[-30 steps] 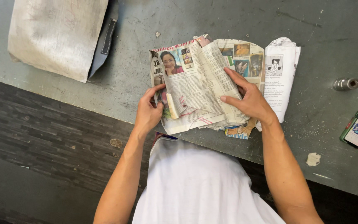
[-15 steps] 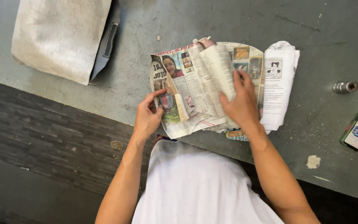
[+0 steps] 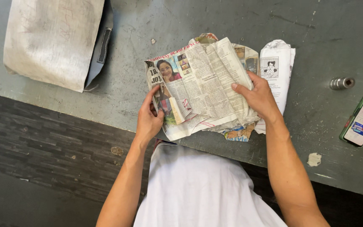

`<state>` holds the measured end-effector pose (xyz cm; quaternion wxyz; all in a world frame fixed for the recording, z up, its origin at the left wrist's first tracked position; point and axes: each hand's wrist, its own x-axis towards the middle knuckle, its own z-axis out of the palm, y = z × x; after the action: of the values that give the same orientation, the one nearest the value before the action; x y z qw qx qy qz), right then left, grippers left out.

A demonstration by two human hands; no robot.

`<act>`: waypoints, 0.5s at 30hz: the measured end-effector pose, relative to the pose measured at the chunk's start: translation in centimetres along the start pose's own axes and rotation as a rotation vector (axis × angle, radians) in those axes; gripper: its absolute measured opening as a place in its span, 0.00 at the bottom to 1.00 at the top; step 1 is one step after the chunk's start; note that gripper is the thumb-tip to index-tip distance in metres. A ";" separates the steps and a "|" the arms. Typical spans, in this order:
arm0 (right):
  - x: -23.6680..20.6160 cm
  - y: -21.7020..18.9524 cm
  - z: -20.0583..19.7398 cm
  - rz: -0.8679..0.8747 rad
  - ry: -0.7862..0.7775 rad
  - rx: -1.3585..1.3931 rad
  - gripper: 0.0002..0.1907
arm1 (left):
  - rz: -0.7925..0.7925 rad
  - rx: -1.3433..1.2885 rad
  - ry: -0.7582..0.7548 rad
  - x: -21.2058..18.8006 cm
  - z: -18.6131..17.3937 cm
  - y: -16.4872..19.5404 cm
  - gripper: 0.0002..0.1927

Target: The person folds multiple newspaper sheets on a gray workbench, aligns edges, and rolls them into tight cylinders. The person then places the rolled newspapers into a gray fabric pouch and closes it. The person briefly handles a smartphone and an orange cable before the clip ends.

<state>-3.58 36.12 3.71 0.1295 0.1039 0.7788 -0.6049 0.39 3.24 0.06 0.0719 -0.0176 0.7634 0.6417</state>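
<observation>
The left hand curls at the near-left corner of the newspaper stack, thumb and fingers pinched on a folded-up flap of the page. The right hand lies flat, fingers spread, pressing the stack's right side (nothing gripped). Beyond its fingertips sits a folded white sheet. The stack overhangs the table edge nearest the wrists. Farther right lie a metal cylinder and a phone; far left, a grey bag.
</observation>
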 end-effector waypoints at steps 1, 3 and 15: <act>0.1 0.0 -0.1 0.011 0.001 -0.023 0.23 | -0.032 0.022 0.004 0.1 0.0 0.0 0.40; 0.2 0.1 -0.1 0.035 0.000 -0.067 0.21 | -0.100 0.067 0.014 0.1 0.1 0.1 0.40; 0.2 0.1 -0.5 0.032 -0.024 -0.061 0.22 | 0.589 0.954 0.163 2.1 0.6 2.6 0.40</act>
<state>-3.74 36.62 3.73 0.1518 0.1050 0.7935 -0.5799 -1.89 4.43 2.24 -0.1693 0.1811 0.9446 0.2152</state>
